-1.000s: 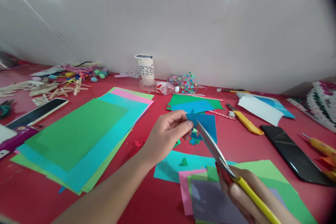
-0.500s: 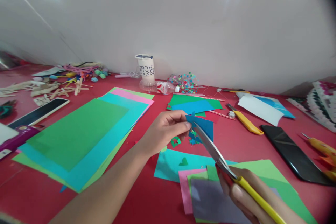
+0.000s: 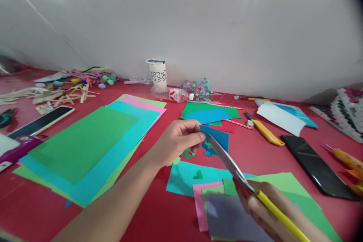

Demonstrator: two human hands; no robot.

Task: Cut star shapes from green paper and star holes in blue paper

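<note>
My left hand [image 3: 183, 138] pinches the left edge of a small blue sheet of paper [image 3: 222, 138], held up over the table. In my right hand [image 3: 263, 204] is a pair of scissors [image 3: 229, 162] with yellow handles. The tips of their blades lie against the blue paper, close to my left thumb. Below the paper are small blue star cut-outs [image 3: 208, 153] and a green scrap with a star-shaped hole [image 3: 188, 153]. Nearer me lie a turquoise sheet [image 3: 181, 179] with a green cut-out on it, and pink, grey and green sheets, partly under my right hand.
Large coloured sheets [image 3: 85, 143] are stacked at the left on the red table. A yellow box cutter [image 3: 266, 130] and a black phone [image 3: 317, 166] lie at the right. Behind stand a white cup [image 3: 158, 73] and a lying plastic bottle [image 3: 176, 94]. Craft sticks [image 3: 51, 94] fill the far left.
The blue paper and the scissor tips have shifted very slightly to the left. Both hands keep the same hold.
</note>
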